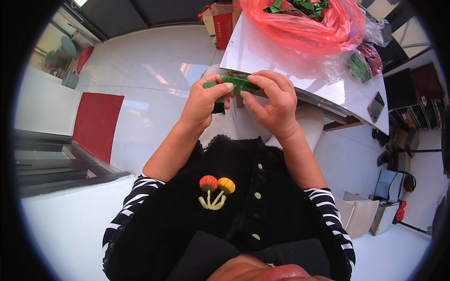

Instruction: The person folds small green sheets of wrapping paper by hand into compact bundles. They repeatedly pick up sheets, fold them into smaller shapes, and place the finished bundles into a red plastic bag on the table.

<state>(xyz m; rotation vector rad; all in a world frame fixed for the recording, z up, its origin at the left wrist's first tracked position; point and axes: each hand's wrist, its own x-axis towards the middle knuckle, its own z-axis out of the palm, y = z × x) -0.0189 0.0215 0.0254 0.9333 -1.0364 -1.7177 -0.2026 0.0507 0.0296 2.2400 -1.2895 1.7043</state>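
Observation:
My left hand [205, 100] grips one part of a shiny green strip [240, 84], with its thumb on top and a dark green end hanging below the fingers. At the strip's other end, my right hand [276, 102] pinches it between thumb and fingers. Both hands are close together, in front of the near corner of a white table. The strip looks folded or crumpled between them; whether it is foil, film or ribbon I cannot tell. Parts of it are hidden behind the fingers.
On the white table [240, 51] lie a translucent red plastic bag [302, 38] holding green shiny pieces, clear plastic wrapping [332, 68] and a phone [376, 106]. A red and beige carrier bag [220, 26] stands beside the table. A red mat [97, 124] lies on the floor at left.

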